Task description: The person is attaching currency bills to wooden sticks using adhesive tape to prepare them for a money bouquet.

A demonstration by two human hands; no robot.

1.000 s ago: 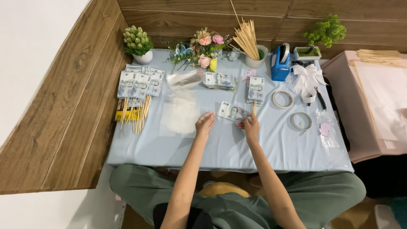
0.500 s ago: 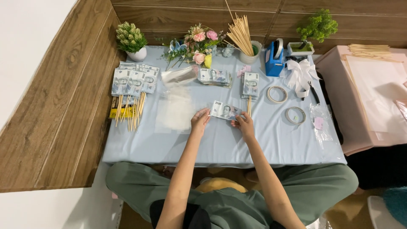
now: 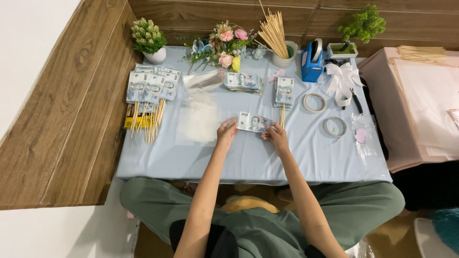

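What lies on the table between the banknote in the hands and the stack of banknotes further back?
In the head view, only bare blue tablecloth separates the held banknote from the stack of banknotes.

Over the last second the view has drifted, so the low blue-covered table point(image 3: 248, 157) now sits slightly further toward nine o'clock in the picture. The left hand point(image 3: 226, 134) and right hand point(image 3: 276, 137) have slid with it and now hold the grey banknote point(image 3: 254, 123) more squarely, its ends pointing toward nine and three o'clock.
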